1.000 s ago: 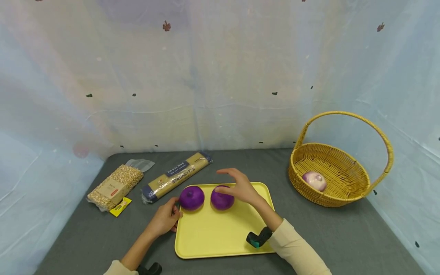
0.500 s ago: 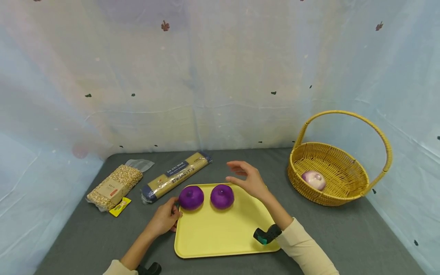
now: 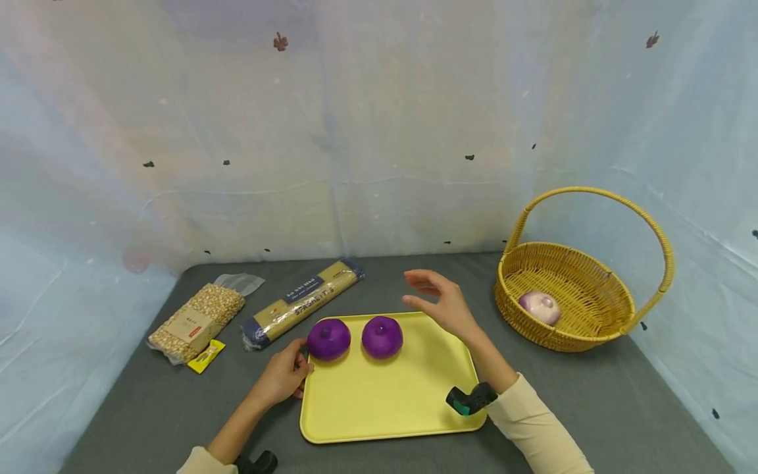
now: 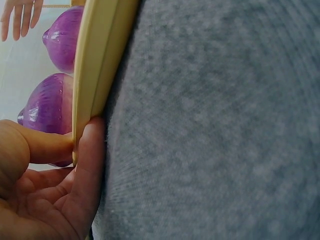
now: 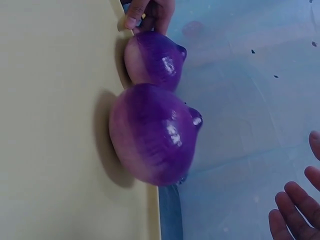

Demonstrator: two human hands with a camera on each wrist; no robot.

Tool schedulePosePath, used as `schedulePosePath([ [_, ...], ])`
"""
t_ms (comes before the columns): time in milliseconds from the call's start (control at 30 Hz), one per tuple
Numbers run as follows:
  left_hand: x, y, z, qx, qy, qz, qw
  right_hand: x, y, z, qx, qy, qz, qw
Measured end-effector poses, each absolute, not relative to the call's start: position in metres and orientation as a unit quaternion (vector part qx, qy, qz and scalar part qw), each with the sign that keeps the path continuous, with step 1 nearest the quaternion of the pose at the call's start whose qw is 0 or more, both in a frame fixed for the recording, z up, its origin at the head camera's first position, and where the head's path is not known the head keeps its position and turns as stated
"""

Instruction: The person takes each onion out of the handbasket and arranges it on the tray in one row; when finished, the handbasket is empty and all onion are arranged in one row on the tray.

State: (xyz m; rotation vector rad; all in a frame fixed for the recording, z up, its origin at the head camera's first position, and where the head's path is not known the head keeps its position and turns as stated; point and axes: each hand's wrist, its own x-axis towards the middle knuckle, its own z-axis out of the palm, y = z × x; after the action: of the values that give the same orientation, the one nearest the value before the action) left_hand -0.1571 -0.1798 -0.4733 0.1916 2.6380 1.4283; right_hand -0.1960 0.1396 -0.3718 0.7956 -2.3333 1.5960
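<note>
Two purple onions stand side by side along the far edge of the yellow tray (image 3: 391,408): the left onion (image 3: 329,340) by its far left corner, the right onion (image 3: 381,338) just beside it. My left hand (image 3: 282,375) pinches the tray's left rim between thumb and fingers, as the left wrist view shows with the thumb (image 4: 50,146) above the rim. Over the tray's far right part hovers my right hand (image 3: 443,304), fingers spread and loosely bent, nothing in them. It is apart from the right onion, which looms large (image 5: 152,135) in the right wrist view.
A wicker basket (image 3: 616,289) with a tall handle stands at the right, a pale purple-and-white onion (image 3: 540,308) inside. Left of the tray lie a spaghetti pack (image 3: 304,304), a bag of corn kernels (image 3: 198,321) and a small yellow packet (image 3: 206,357). A curtain hangs behind the table.
My right hand has moved right and away from the right onion, which it partly covered a second ago. My left hand stays on the tray's rim. Both onions keep their places.
</note>
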Motion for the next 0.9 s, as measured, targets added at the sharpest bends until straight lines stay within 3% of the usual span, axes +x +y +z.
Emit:
schedulePosePath([
  [900,-0.158,-0.180,-0.474,0.064,0.874,0.477,0.066,-0.197,0.216,-0.356,0.202,-0.800,0.539,0.167],
])
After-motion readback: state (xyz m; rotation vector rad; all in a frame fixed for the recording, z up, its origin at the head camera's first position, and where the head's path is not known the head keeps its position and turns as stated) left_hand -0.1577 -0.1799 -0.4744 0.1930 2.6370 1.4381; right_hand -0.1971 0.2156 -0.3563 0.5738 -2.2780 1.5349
